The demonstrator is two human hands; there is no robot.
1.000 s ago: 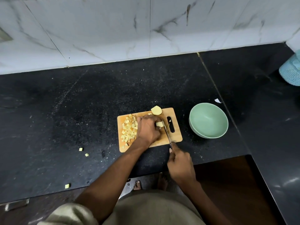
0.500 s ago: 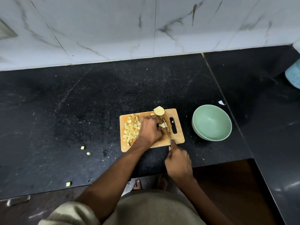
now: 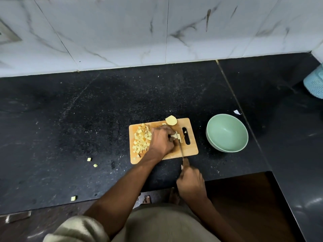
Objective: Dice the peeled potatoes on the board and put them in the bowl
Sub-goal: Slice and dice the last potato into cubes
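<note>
Under the left hand (image 3: 161, 139), potato piece (image 3: 174, 135) touches knife (image 3: 179, 145).

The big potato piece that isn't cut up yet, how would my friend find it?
Find the wooden cutting board on the black counter, left of the green bowl. Look at its far edge, beyond the left hand. The potato chunk there is one big rounded piece, unlike the small diced cubes.

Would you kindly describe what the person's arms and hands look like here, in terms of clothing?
Both forearms are bare. The left hand and right hand wear no gloves, and no rings or watch are visible. A pale beige, soft-looking sleeve, bunched high up, covers the left upper arm; the right arm's sleeve is out of view.
</note>
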